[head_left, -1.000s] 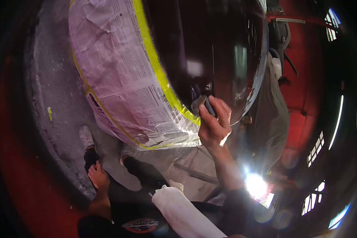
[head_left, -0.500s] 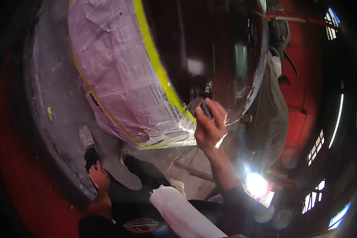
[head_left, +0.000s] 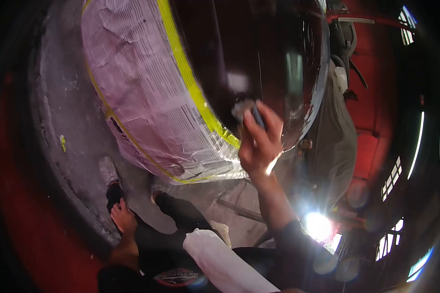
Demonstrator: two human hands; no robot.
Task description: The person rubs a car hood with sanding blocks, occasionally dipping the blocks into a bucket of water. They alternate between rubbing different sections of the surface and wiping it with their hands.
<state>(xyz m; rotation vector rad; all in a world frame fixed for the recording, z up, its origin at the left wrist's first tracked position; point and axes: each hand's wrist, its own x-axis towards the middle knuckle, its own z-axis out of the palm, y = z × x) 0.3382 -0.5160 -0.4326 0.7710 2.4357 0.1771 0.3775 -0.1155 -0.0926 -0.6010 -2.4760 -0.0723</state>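
My right hand (head_left: pixel 262 141) is closed around a small grey sanding block (head_left: pixel 259 118), fingers on one side and thumb on the other. The block is against the glossy dark car panel (head_left: pixel 274 53), just right of the yellow masking tape (head_left: pixel 183 61). A greyish smear shows on the panel by the block. My left hand (head_left: pixel 123 216) rests on my leg in dark trousers, its fingers laid out and holding nothing.
Pinkish, paint-dusted newspaper (head_left: pixel 137 88) covers the part left of the tape. A rolled white cloth or sleeve-like thing (head_left: pixel 225 263) lies across my lap. A bright lamp (head_left: pixel 318 226) glares at lower right, near a grey cover (head_left: pixel 335 132). Grey concrete floor (head_left: pixel 76 107) lies at left.
My right hand has slid the sanding block a short way up along the dark panel. My left hand stays on my leg.
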